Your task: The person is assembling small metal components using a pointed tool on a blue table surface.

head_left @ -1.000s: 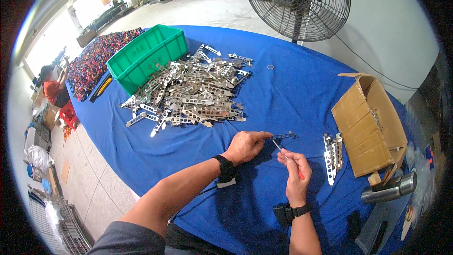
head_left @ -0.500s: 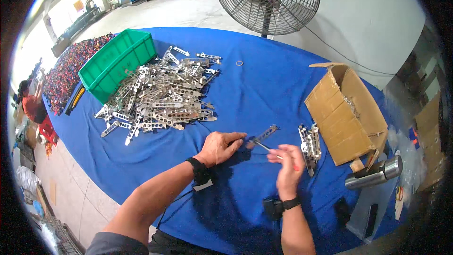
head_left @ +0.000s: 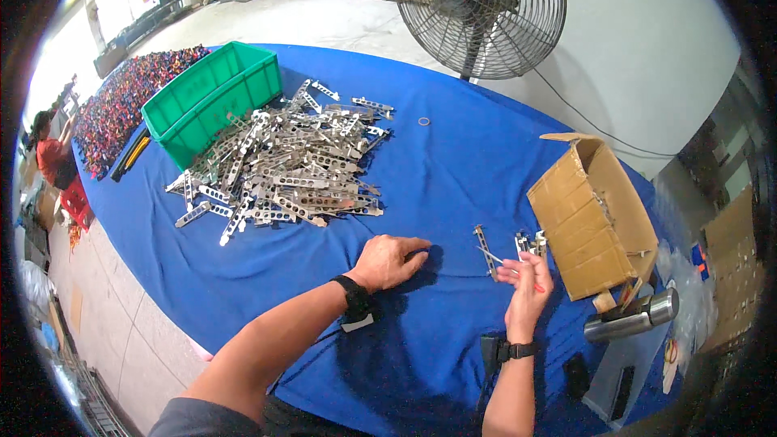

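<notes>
My left hand (head_left: pixel 392 262) rests on the blue cloth, index finger stretched out and thumb apart, with nothing in it. To its right, my right hand (head_left: pixel 526 285) is closed around a slim metal tool (head_left: pixel 491 256) with a red end. The tool's thin shaft points up and left, across a perforated metal strip (head_left: pixel 486 249); whether it touches the strip I cannot tell. A small group of similar strips (head_left: pixel 522 241) lies just beyond my right hand, partly hidden by it. Farther left is a large heap of perforated metal strips (head_left: pixel 291 162).
Behind the heap stands a green crate (head_left: pixel 214 105). An open cardboard box (head_left: pixel 575 210) and a steel flask (head_left: pixel 631 316) are on the right. A thin ring (head_left: pixel 424 121) lies on the blue cloth (head_left: pixel 453 170). A large fan (head_left: pixel 481 12) stands past the table; a person (head_left: pixel 55 154) sits far left.
My right hand has moved right with the tool. The metal strip that lay by my left fingertips is now farther right, near the small group. My left hand no longer touches it.
</notes>
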The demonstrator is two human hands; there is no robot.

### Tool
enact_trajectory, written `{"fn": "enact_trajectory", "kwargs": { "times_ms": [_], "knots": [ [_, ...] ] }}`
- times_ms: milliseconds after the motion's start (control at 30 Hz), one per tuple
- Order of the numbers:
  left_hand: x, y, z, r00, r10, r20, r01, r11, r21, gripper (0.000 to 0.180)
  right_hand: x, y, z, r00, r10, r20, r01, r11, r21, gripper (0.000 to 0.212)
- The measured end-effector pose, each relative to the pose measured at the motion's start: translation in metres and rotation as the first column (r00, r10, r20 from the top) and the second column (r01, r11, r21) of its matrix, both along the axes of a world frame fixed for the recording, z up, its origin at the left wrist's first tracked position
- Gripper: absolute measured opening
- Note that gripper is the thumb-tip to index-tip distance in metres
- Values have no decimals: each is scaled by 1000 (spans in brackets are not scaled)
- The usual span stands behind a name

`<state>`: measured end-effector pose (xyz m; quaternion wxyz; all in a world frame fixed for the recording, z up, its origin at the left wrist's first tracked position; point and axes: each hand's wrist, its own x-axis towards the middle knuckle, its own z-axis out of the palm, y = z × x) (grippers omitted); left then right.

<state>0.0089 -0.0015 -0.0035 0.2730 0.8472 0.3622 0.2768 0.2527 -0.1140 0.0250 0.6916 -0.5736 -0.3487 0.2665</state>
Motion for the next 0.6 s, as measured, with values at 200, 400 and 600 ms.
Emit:
{"fn": "enact_trajectory", "kwargs": {
  "times_ms": [200, 400, 600],
  "knots": [
    [2, -3, 5, 1000, 5, -17, -6, 998, -68, 31, 57, -22, 13, 951, -280, 133, 285, 958, -18, 22],
    [-7, 2, -4, 1000, 11, 4, -11, 1000, -6, 31, 14, -8, 21, 967, -171, -190, 188, 979, 79, 20],
    [2, 2, -3, 1000, 3, 12, -3, 1000, -3, 27, -16, -3, -18, 692, 199, -693, -174, 979, 107, 23]
  ]
}}
